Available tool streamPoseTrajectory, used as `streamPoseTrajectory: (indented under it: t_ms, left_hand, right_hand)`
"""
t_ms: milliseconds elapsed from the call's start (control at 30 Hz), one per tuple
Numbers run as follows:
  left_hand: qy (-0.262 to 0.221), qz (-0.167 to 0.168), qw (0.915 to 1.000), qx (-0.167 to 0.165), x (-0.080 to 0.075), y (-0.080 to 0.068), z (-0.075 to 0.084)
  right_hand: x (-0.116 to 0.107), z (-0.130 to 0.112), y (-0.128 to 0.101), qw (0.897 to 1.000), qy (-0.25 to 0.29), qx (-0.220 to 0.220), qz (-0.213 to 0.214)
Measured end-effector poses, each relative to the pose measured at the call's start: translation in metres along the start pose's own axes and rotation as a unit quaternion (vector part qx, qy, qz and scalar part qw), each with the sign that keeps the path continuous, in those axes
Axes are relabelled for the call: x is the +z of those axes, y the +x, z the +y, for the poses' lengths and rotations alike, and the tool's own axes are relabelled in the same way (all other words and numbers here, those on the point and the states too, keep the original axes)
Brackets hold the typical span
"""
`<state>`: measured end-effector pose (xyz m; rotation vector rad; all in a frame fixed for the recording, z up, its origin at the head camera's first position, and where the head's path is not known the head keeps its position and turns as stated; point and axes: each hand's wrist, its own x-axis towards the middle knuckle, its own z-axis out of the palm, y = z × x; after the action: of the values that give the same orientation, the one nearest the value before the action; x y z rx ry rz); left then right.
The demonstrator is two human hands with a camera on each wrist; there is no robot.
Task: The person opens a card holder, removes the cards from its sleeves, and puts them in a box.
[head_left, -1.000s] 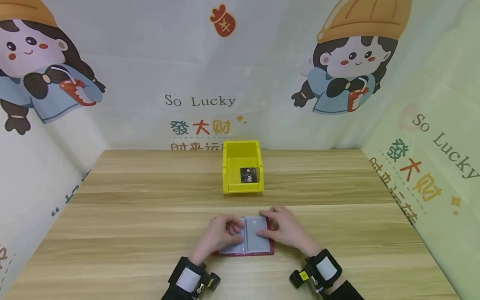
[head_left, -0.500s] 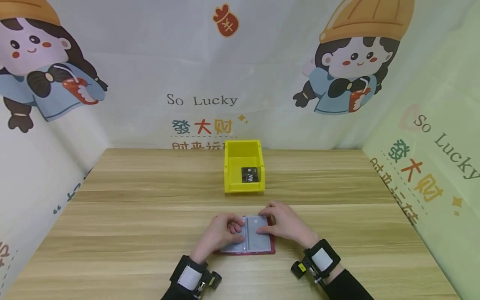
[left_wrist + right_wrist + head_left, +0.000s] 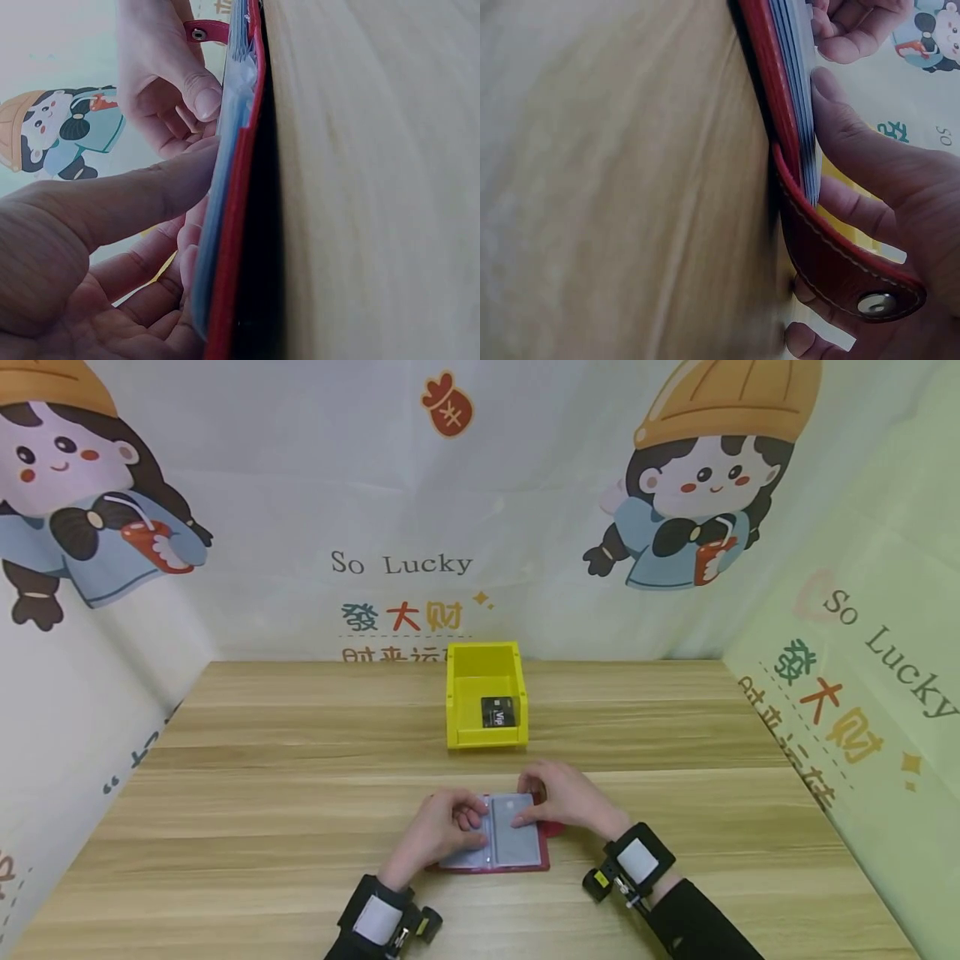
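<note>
A red card holder (image 3: 525, 865) lies open on the wooden table (image 3: 262, 810), its clear sleeves (image 3: 517, 842) facing up. My left hand (image 3: 435, 828) rests on the left page, thumb (image 3: 176, 180) and fingertips pressing the sleeves (image 3: 225, 187) near the spine. My right hand (image 3: 564, 796) is at the top right corner. Its thumb (image 3: 847, 139) lies against the stacked sleeve edges (image 3: 799, 90), and its fingers sit behind the red snap strap (image 3: 840, 274). The same strap (image 3: 204, 31) shows beside the right hand's fingers (image 3: 191, 94) in the left wrist view.
A yellow bin (image 3: 457, 693) stands just beyond the holder at the table's middle, with a black VIP card (image 3: 499, 711) inside. Printed cartoon backdrops wall off the back and both sides.
My right hand has slid a little left and away from me along the holder's right page to its top corner, its wrist swinging outward. The left hand and the holder stay put.
</note>
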<state>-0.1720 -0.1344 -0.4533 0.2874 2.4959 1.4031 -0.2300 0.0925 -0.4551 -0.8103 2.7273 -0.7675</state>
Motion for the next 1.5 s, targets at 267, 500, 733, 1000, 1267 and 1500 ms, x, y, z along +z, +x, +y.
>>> streamPoseTrajectory:
  t_ms: [267, 500, 733, 1000, 1267, 1500]
  left_hand:
    - [0.0, -0.003, 1.0, 0.002, 0.001, -0.001, -0.002]
    - [-0.006, 0.001, 1.0, 0.001, 0.001, -0.001, -0.002]
    - [-0.004, 0.0, 1.0, -0.004, 0.0, 0.0, -0.001]
    - [0.008, 0.008, 0.9999, 0.004, -0.001, 0.003, -0.002]
    - [0.029, 0.035, 0.9989, 0.013, 0.0, 0.0, 0.0]
    - [-0.018, 0.032, 0.9993, -0.001, -0.002, 0.001, 0.002]
  right_hand:
    - [0.001, -0.001, -0.002, 1.0, 0.013, 0.007, 0.002]
    - [0.003, -0.001, -0.009, 0.998, 0.064, 0.017, 0.017]
    - [0.005, -0.003, -0.018, 0.993, 0.116, 0.0, 0.017]
    - [0.007, -0.012, -0.029, 0.993, 0.104, -0.029, 0.041]
    - [0.01, -0.03, -0.047, 0.993, -0.022, -0.07, 0.09]
    - [0.016, -0.039, -0.044, 0.993, -0.02, -0.098, 0.066]
